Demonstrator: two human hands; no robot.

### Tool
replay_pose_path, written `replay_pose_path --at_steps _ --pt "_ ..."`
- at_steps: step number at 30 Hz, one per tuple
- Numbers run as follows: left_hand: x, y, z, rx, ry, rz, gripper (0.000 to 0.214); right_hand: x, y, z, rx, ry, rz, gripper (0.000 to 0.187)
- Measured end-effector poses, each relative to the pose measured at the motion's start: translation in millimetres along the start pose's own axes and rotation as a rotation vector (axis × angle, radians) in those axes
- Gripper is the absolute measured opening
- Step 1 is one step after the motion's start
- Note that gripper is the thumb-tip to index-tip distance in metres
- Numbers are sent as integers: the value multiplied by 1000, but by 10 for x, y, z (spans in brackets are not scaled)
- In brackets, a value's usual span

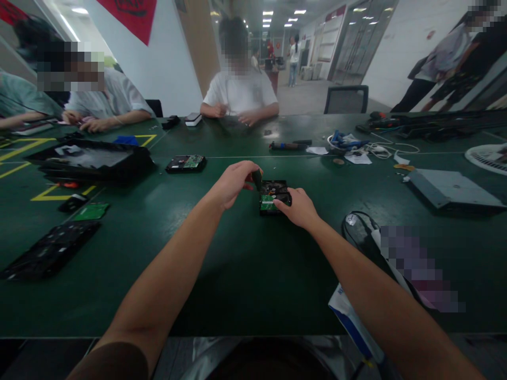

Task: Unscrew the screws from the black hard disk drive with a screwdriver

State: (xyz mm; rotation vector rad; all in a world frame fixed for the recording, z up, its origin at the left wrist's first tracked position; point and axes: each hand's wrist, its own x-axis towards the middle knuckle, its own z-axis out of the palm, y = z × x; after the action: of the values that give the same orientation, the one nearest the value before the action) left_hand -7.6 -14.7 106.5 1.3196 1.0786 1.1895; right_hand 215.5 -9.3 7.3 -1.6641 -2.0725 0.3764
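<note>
My left hand (237, 182) is closed, pinching a thin dark-green circuit board (257, 179) that is tilted up on edge. The board is at the left side of an opened black electronic device (274, 186) on the table; I cannot tell whether they touch. My right hand (299, 207) grips the right side of that device, its thumb over a green circuit board (268, 202) in the near half. A similar black device (186, 163) with a green board inside lies farther left.
On the green table (245, 285) at left are a black tray (91, 161), a loose green board (91, 211) and a black casing (51, 250). A screwdriver (291, 145), a grey metal box (455, 188) and cables (382, 150) lie rightward. A person (240, 95) sits opposite.
</note>
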Motion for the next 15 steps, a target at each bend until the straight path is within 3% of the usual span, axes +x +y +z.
replay_pose_path --at_steps 4,15 --pt "-9 25 -61 60 -30 -44 23 -3 -1 0 2 5 -4 59" --pt "-78 92 3 -254 -157 -302 30 -6 8 3 -10 14 -19 55"
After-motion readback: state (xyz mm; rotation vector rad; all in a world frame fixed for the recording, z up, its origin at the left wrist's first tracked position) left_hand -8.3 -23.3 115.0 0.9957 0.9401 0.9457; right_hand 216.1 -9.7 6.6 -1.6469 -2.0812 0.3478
